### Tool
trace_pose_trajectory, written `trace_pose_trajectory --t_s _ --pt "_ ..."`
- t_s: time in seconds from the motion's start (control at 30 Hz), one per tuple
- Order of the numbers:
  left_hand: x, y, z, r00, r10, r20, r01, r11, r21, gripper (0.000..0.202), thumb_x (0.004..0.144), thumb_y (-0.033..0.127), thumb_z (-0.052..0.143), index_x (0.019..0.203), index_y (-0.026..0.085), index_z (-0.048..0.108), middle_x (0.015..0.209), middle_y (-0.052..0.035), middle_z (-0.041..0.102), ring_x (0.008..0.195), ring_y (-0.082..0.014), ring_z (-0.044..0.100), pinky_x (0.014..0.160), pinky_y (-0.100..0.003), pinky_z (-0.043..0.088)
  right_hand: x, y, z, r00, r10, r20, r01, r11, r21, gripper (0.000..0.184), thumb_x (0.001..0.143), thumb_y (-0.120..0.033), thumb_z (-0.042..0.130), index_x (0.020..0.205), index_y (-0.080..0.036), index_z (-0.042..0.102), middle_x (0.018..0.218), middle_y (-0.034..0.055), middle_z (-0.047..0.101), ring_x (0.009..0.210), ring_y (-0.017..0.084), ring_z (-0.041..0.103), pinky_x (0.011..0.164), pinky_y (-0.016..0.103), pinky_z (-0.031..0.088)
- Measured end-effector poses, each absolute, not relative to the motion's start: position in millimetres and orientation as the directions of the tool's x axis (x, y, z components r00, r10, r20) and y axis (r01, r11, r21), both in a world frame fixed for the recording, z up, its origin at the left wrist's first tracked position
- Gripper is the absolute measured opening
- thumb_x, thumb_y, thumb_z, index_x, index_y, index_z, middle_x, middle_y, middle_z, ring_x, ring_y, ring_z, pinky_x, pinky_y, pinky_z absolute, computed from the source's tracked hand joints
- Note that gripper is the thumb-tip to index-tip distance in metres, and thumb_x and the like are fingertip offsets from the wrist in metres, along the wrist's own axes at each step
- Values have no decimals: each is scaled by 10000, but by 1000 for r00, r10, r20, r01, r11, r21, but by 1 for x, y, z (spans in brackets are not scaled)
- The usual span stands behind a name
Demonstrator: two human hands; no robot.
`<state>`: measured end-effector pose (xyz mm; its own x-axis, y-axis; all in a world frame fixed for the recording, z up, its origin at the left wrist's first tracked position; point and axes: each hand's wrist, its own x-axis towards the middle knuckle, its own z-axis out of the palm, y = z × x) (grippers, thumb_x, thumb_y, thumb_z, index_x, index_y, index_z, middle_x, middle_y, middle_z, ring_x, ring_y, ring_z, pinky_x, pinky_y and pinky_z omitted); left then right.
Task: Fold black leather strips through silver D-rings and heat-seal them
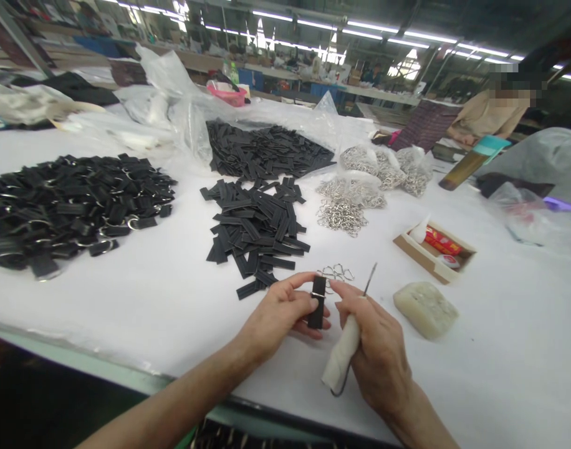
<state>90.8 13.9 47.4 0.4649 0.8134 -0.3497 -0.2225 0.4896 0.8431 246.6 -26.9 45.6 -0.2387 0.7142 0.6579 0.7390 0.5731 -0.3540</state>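
My left hand (285, 308) pinches a black strap piece (317, 315) upright, and a thin metal ring crosses its front. In my right hand (379, 343) is a tool with a cloth-wrapped handle (342, 354) and a thin metal tip (371, 277) that points up and away; its exact kind I cannot make out. The right index finger reaches to the strap's top edge. Just beyond my hands lie several loose metal rings (338, 272). A pile of flat black strips (257, 224) spreads to the left of them, with a bigger strip pile (267, 149) behind.
At far left is a heap of black pieces with metal rings (80, 206). Metal rings (341, 215) and bagged rings (383, 165) lie further back. On the right are a cardboard box (423, 259) with red tubes, a whitish block (426, 310) and a bottle (472, 163). A person stands beyond.
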Motion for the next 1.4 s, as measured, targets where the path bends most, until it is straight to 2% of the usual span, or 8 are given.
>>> trace_pose_trajectory --t_s 0.13,0.33,0.47,0.57,0.73,0.93,1.13,1.4 --pt "91 17 47 465 799 -382 -323 555 767 296 718 154 625 1010 113 612 797 -79 706 647 -160 658 674 -293 529 247 -33 46 -280 727 627 713 595 -371 168 855 -75 442 827 -209 538 1068 86 664 970 216 608 750 340 522" --pt "100 14 49 472 780 -411 -427 610 667 164 681 82 641 844 91 656 799 -92 712 675 -140 649 683 -234 505 245 -35 39 -395 673 625 741 636 -215 237 870 -45 372 808 -194 547 1019 70 671 911 196 589 766 310 492" --pt "101 11 50 520 727 -448 -460 681 570 194 642 52 625 828 96 658 788 -79 703 661 -150 642 658 -268 528 247 -37 37 -320 700 639 720 618 -316 225 878 -78 400 751 -207 533 883 51 674 803 193 583 671 299 500" --pt "101 10 48 516 706 -485 -466 707 532 63 667 123 646 729 107 640 692 -57 682 609 -164 639 619 -302 546 247 -41 36 -261 736 625 655 610 -445 208 861 -76 442 722 -211 517 864 39 666 783 186 580 633 288 492" --pt "107 5 44 431 775 -463 -455 629 630 112 658 115 695 624 129 589 564 1 633 474 -131 594 501 -266 534 241 -50 31 -85 844 529 553 481 -680 174 848 -70 488 814 -228 553 842 13 636 758 150 583 624 246 483" --pt "111 -6 39 424 833 -356 -346 512 786 167 799 266 615 757 106 637 704 -79 699 612 -177 663 665 -313 543 233 -48 37 279 926 254 359 145 -922 92 817 -185 601 848 -234 529 726 -32 614 625 114 582 535 193 470" --pt "109 -12 40 461 846 -268 -291 430 855 182 818 279 612 892 121 665 868 -91 711 809 -198 657 813 -322 497 234 -44 43 280 959 45 242 -25 -970 97 809 -241 590 818 -209 499 674 -29 573 567 113 532 484 204 430" --pt "107 -12 42 450 839 -306 -228 440 869 190 821 255 590 921 120 680 863 -94 710 812 -215 657 836 -361 495 234 -41 48 277 961 2 141 -38 -989 130 773 -216 615 777 -211 485 671 -27 567 560 117 530 475 209 438"
